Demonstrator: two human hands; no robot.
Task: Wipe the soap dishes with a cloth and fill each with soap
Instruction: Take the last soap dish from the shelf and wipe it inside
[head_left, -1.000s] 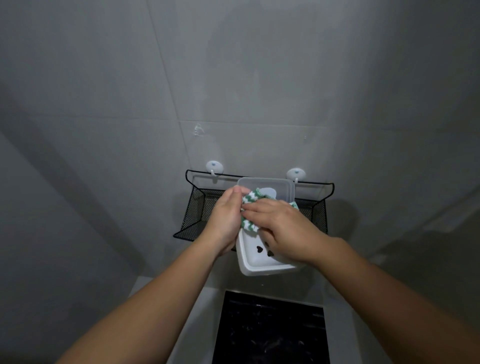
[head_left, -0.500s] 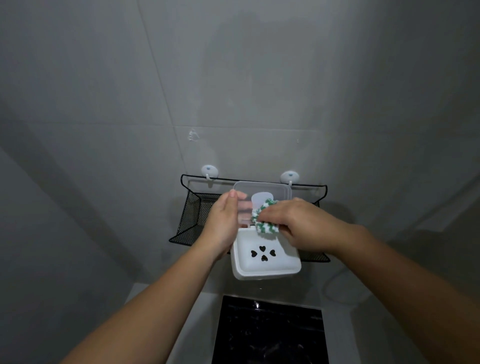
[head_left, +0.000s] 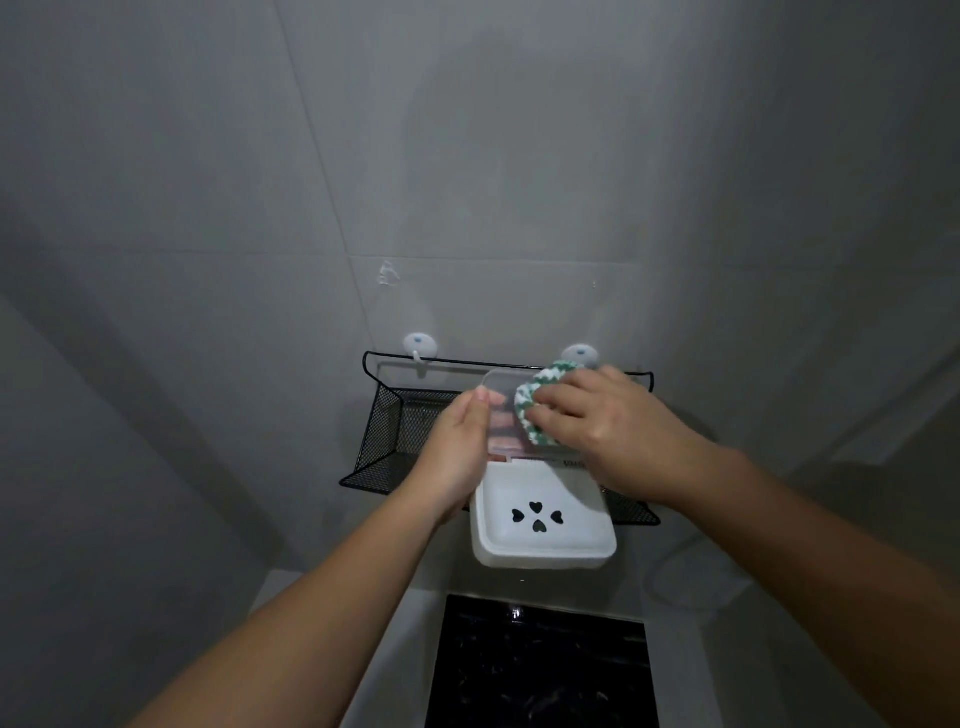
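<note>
The left hand (head_left: 460, 457) clamps the soap dish's (head_left: 543, 525) clear lid (head_left: 500, 387), fingers blurred behind it; the right hand (head_left: 608, 431) pinches the green-white cloth (head_left: 535, 395), covering the lid's right edge.

Nothing written could be read with certainty. The only lettering was a short strip of dark print on the soap dish (head_left: 543, 525), along the hinge edge of its lid (head_left: 501, 415), just below the right hand's (head_left: 608, 431) grip on the cloth (head_left: 535, 395). It was too small and blurred to make out. The wall hooks (head_left: 420, 344) above the grip bore small blue marks, also illegible.
</note>
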